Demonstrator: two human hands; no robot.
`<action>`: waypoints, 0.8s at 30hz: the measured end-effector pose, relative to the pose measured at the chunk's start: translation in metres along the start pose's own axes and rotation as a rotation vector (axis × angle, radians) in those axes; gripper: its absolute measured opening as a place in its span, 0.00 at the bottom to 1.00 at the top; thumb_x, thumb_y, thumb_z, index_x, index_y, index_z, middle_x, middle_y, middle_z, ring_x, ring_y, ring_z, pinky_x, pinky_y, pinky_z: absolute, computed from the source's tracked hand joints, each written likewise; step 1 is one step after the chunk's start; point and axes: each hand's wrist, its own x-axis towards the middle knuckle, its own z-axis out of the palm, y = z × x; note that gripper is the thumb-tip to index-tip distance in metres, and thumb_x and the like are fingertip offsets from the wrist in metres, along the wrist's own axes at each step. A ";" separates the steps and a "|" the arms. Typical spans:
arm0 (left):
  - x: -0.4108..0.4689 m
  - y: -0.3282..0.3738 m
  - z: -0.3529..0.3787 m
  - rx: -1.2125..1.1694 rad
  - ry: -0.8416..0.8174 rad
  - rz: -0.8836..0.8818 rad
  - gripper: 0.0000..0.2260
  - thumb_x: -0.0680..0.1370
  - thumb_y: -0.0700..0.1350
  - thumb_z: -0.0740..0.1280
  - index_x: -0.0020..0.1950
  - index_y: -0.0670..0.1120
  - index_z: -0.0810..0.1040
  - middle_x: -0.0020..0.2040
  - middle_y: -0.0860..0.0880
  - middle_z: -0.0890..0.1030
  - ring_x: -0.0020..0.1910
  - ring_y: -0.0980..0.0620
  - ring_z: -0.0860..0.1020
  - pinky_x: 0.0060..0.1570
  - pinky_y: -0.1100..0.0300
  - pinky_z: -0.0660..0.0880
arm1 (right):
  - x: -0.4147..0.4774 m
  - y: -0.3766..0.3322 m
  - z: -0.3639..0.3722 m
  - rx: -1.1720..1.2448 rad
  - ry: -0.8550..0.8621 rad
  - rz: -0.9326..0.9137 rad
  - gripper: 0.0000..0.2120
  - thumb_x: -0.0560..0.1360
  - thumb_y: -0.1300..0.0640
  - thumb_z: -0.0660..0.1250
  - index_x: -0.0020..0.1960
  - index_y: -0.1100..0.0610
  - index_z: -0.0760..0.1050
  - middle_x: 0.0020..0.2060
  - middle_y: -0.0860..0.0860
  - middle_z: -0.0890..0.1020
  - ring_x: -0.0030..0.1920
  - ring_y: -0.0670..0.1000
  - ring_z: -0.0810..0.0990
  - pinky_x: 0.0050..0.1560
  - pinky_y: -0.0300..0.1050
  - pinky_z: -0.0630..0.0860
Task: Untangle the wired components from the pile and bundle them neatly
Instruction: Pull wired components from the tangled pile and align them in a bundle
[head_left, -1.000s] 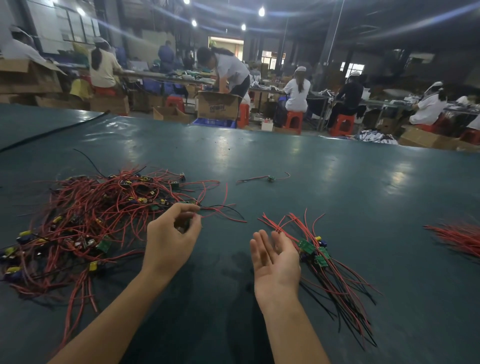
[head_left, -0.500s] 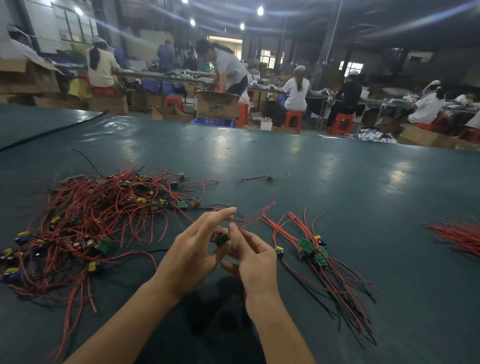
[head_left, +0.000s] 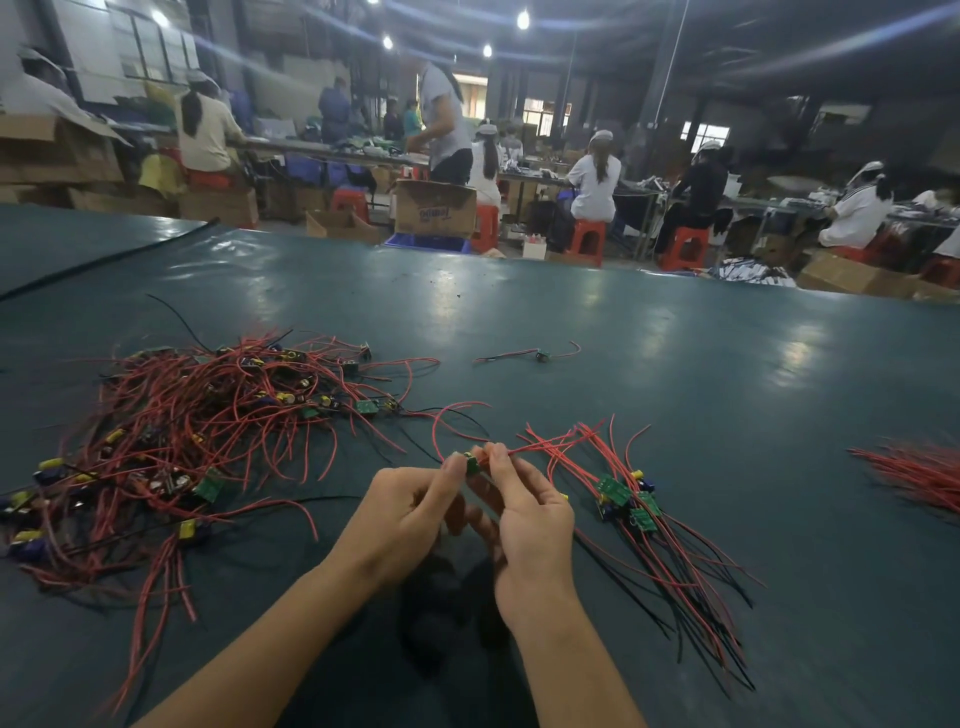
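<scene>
A tangled pile (head_left: 208, 431) of red and black wires with small green boards and yellow and blue parts lies on the left of the dark green table (head_left: 623, 364). To the right of my hands, a straightened bundle (head_left: 644, 519) of the same wired components lies with its boards side by side. Between them, above the table, my left hand (head_left: 400, 519) and my right hand (head_left: 524, 514) both pinch one small green wired component (head_left: 471, 462). Its red wires loop up and to the right.
One loose wired component (head_left: 540, 355) lies alone further back on the table. Another heap of red wires (head_left: 919, 475) sits at the right edge. Beyond the table's far edge are cardboard boxes (head_left: 435, 207), red stools and seated people at benches.
My left hand drew one component out of the pile and brought it to the middle. My right hand, open at first, rose to meet it and now pinches the same component.
</scene>
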 end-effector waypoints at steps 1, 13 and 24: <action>0.001 0.000 0.001 -0.065 0.014 -0.086 0.35 0.76 0.68 0.55 0.30 0.38 0.76 0.28 0.41 0.78 0.26 0.51 0.73 0.28 0.52 0.69 | 0.000 0.001 0.001 -0.013 -0.020 -0.006 0.10 0.75 0.55 0.71 0.37 0.50 0.86 0.41 0.51 0.87 0.40 0.46 0.84 0.31 0.38 0.76; 0.005 0.000 0.009 -0.381 0.125 -0.380 0.25 0.82 0.54 0.57 0.37 0.40 0.83 0.34 0.42 0.84 0.31 0.50 0.82 0.29 0.65 0.75 | 0.001 0.004 0.003 -0.133 -0.019 -0.098 0.10 0.77 0.55 0.70 0.38 0.49 0.86 0.39 0.51 0.87 0.43 0.49 0.85 0.44 0.45 0.83; 0.008 0.010 0.012 -0.882 0.089 -0.661 0.22 0.82 0.51 0.49 0.49 0.43 0.81 0.33 0.46 0.80 0.26 0.53 0.73 0.28 0.61 0.69 | -0.006 0.003 0.004 -0.224 -0.025 -0.143 0.14 0.79 0.58 0.67 0.37 0.51 0.85 0.34 0.48 0.86 0.34 0.42 0.83 0.29 0.33 0.73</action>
